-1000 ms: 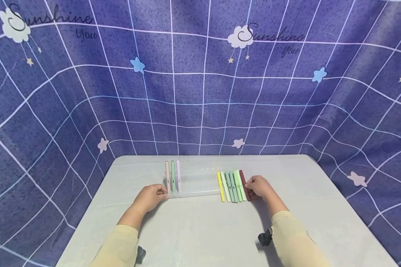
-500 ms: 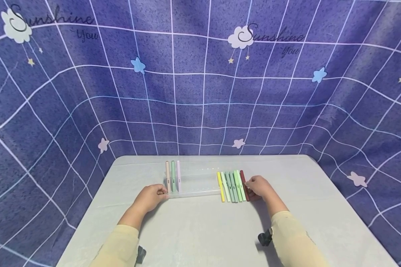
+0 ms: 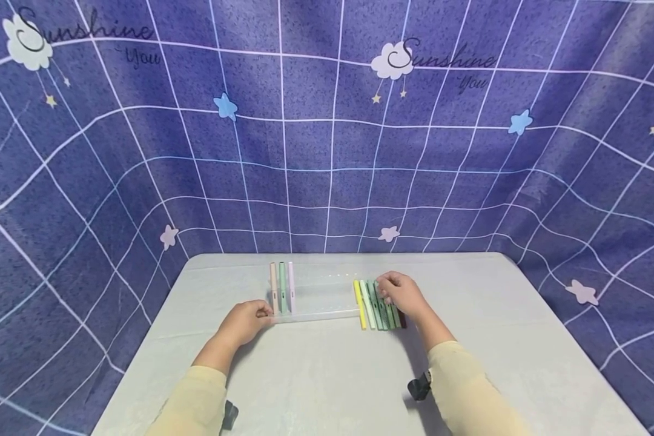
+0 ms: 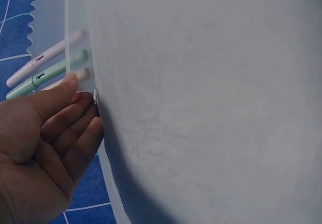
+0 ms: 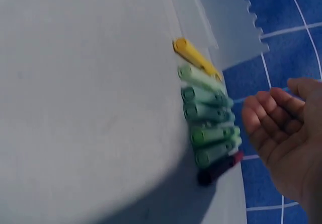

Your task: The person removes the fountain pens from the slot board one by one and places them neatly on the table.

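Note:
My left hand (image 3: 245, 322) pinches the front left corner of a clear plastic pen tray (image 3: 321, 315); in the left wrist view its thumb lies on the tray wall (image 4: 78, 15). Three capped pens stand side by side at the tray's left end: peach (image 3: 274, 278), green (image 3: 282, 278) and lilac (image 3: 291, 278). Over the row of loose pens right of the tray, my right hand (image 3: 404, 295) hovers with loosely bent fingers and nothing visible in them. That row runs from a yellow pen (image 3: 360, 303) through several green ones (image 5: 209, 110) to a dark red pen (image 5: 220, 168).
A pale cloth covers the table (image 3: 327, 375). Behind it hangs a blue grid-patterned curtain (image 3: 316, 139). The tray's far edge is notched, and the yellow pen lies close against its right end.
My right hand has left the dark red pen and moved left and up, over the green pens, hiding part of them. The left hand stays at the tray corner.

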A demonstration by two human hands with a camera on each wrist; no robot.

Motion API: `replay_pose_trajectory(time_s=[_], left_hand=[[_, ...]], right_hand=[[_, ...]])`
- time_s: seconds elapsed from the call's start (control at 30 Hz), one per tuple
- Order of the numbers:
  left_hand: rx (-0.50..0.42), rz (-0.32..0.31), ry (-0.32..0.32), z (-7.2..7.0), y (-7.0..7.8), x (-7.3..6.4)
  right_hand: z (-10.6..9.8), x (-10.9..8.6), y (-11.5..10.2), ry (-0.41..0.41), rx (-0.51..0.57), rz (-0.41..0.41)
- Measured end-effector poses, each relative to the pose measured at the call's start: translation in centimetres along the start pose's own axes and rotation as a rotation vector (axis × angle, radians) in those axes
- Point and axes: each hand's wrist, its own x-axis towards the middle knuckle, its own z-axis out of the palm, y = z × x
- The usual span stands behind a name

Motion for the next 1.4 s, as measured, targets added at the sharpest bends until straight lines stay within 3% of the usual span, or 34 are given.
replay_pose_trajectory(time_s=[0.4, 0.87, 1.17, 1.4], left_hand=[[-0.002, -0.015, -0.005, 0.0, 0.1, 0.1], [0.002, -0.005, 0.003, 0.0, 0.0, 0.0], [0.006, -0.007, -0.001, 0.1, 0.0, 0.0], [0.002, -0.005, -0.001, 0.0, 0.0, 0.0]], right_hand=[[4.4, 0.5, -1.7, -0.168, 0.023, -0.107], [8.9, 0.9, -3.2, -0.211, -0.037, -0.106], [12.4, 1.1, -4.5, -0.228, -0.022, -0.127], [14.7, 1.5, -5.6, -0.248, 0.023, -0.095]])
